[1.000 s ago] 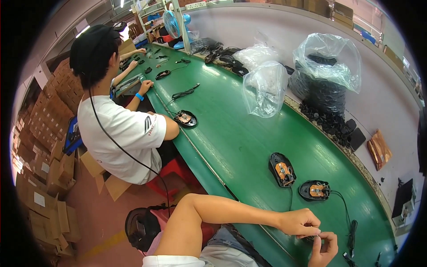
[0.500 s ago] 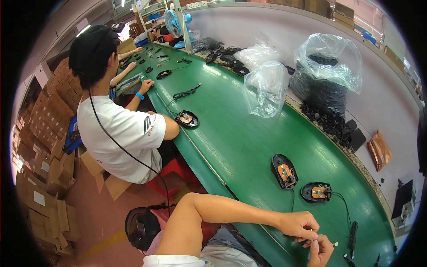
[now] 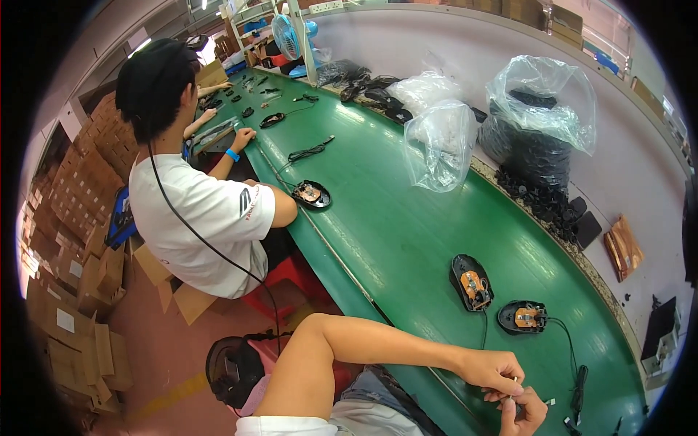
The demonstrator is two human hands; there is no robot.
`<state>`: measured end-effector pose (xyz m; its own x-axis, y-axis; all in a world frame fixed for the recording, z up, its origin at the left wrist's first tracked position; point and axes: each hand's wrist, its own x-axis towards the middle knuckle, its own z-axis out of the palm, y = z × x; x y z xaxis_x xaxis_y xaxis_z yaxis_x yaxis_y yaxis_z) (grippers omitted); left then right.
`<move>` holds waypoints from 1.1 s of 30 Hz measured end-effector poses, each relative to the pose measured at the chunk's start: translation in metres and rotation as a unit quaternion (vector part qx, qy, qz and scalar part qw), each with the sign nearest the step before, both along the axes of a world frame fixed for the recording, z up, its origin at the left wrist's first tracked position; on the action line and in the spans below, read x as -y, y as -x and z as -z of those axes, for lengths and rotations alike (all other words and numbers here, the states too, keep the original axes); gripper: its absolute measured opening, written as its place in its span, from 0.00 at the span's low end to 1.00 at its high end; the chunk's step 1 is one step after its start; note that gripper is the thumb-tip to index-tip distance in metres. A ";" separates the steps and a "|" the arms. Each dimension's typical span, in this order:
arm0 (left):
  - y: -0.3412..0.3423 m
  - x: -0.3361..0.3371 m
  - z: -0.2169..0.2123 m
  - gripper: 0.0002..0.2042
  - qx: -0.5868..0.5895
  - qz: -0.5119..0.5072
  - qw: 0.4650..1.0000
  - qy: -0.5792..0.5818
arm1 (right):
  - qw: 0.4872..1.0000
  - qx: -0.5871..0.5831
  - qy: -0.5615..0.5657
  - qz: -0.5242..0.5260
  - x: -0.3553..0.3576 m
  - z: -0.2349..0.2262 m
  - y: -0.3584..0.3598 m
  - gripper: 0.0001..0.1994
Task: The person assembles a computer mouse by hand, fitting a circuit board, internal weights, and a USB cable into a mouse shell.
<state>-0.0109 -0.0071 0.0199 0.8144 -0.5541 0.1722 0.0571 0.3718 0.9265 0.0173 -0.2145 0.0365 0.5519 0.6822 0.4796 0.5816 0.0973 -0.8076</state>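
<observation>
My left hand and my right hand meet over the belt's near right part, fingers pinched together. A thin, small piece shows between the fingertips; its kind is too small to make out. Just beyond my right hand's fingers a pale cable plug sticks out. Above my hands lies an opened black computer mouse, its orange-brown circuit board bare, with a cable running down behind my left hand. A second opened mouse lies to its right; its cable leads to a bundled black cable.
A green conveyor belt curves away to the far left, bearing another opened mouse. A co-worker sits along its left side. Clear bags, a big bag of black parts and loose black pieces line the far edge.
The view has shifted slightly, so things on the belt appear a little to the right. My hands stay together, the fingers moving only slightly.
</observation>
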 end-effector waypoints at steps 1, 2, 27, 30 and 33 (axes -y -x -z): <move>0.001 0.000 0.000 0.15 -0.004 0.008 1.000 0.002 | 0.999 0.042 0.018 0.008 0.000 -0.001 0.000 0.03; 0.000 0.000 -0.001 0.15 -0.004 0.009 1.000 0.002 | 0.999 0.042 0.018 0.008 0.000 -0.001 0.000 0.03; -0.001 0.003 0.006 0.18 0.013 0.048 0.999 -0.002 | 0.984 0.138 0.071 0.088 -0.008 -0.017 0.018 0.07; -0.001 0.004 0.007 0.17 0.018 0.055 0.998 -0.017 | 0.983 0.149 0.063 0.082 -0.007 -0.016 0.017 0.07; -0.001 0.006 0.007 0.17 0.011 0.057 0.998 -0.009 | 0.985 0.146 0.058 0.077 -0.005 -0.014 0.015 0.07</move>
